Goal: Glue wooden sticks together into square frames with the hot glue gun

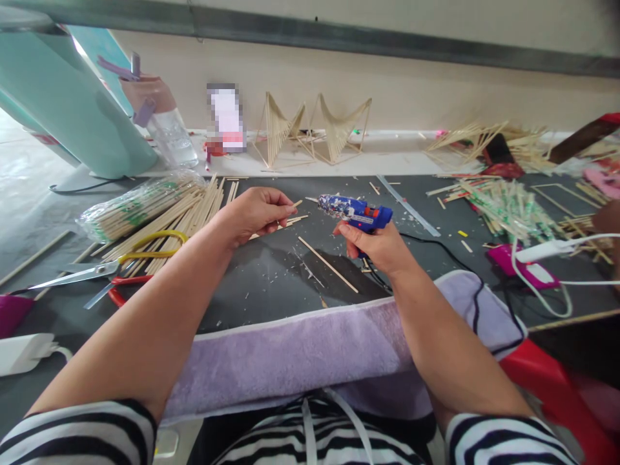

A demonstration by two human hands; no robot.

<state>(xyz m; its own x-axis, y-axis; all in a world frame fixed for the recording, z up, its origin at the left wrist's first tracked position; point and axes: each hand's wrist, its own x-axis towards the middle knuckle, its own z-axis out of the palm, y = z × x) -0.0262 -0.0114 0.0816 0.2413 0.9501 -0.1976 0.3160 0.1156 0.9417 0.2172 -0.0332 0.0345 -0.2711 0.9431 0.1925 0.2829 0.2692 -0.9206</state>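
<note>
Between the thumb and fingertips of my left hand (264,212) is a short piece of wooden stick (297,203), its free end pointing right. My right hand (371,244) is wrapped round the handle of a blue glue gun (356,212), whose body is crusted with whitish residue. The gun's nozzle points left, a small gap from the stick piece. A loose stick (328,265) lies on the dark table (271,284) below the hands. More sticks lie beneath my left hand, partly hidden by it.
Yellow-and-red-handled scissors (104,270) and bagged sticks (140,203) lie left. Two stick structures (278,132) (339,129) stand by the wall, with a bottle (169,126) and a phone (227,117). Stick bundles (504,206), a pink box (520,266) and a black cord (443,248) are right. A purple towel (300,352) covers the front edge.
</note>
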